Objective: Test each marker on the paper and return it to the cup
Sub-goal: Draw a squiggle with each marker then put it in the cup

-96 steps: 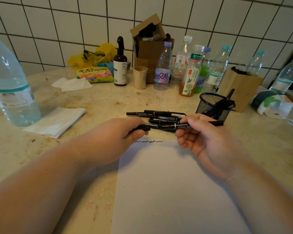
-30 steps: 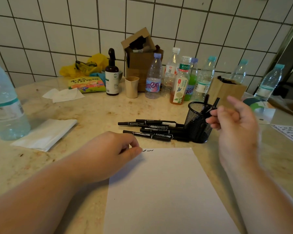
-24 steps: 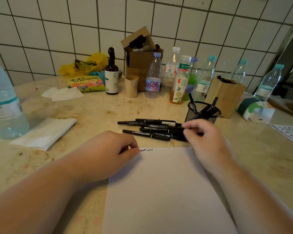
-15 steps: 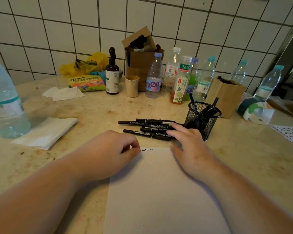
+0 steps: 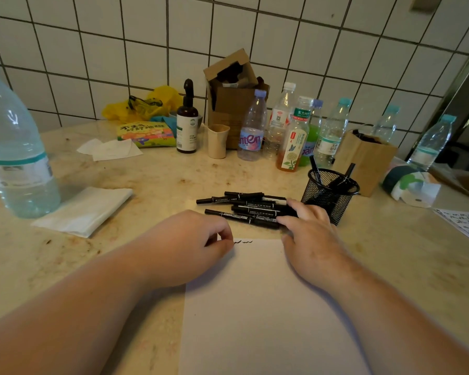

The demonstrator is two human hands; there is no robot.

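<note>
Several black markers (image 5: 244, 209) lie in a pile just beyond the white paper (image 5: 260, 307), which has short black squiggles (image 5: 243, 242) at its top edge. A black mesh cup (image 5: 333, 204) to the right of the pile has a few markers standing in it. My right hand (image 5: 309, 234) lies at the right end of the pile, with thumb and index finger pinching the end of a near marker. My left hand (image 5: 187, 247) rests on the paper's top left corner, fingers loosely curled, with nothing seen in it.
A large water bottle (image 5: 14, 147) and a folded tissue (image 5: 84, 209) sit at the left. Bottles (image 5: 293, 139), a beige cup (image 5: 217, 140), a brown pump bottle (image 5: 186, 123) and cardboard boxes (image 5: 368, 161) line the tiled wall. A written sheet (image 5: 466, 226) lies at the right edge.
My right hand came down from the mesh cup, where it left a marker, to the right end of the pile. The left hand stayed on the paper.
</note>
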